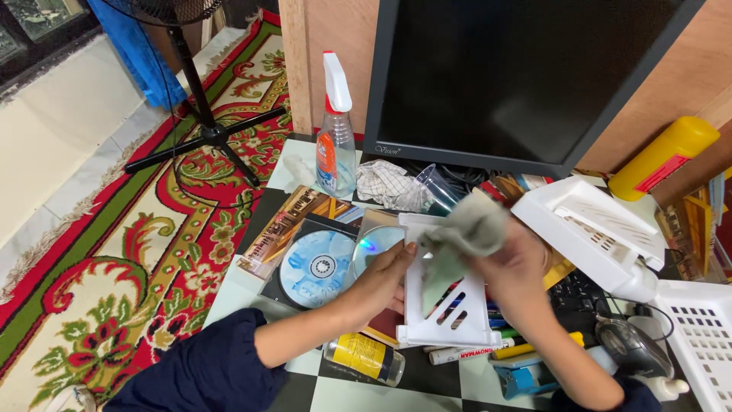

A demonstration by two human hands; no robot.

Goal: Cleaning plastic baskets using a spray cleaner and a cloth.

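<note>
On my feed I see a spray bottle (335,133) standing upright near a dark monitor (518,76), with a crumpled checked rag (383,183) just beside it. Two discs (316,267) lie flat on the checkered counter (358,397). A yellow bottle (662,156) leans at the right, a mouse (631,347) sits below it, and a fan stand (210,130) rests on the patterned carpet (114,267).

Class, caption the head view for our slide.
Left hand steadies a white plastic rack; right hand presses a grey cloth on it.
</note>
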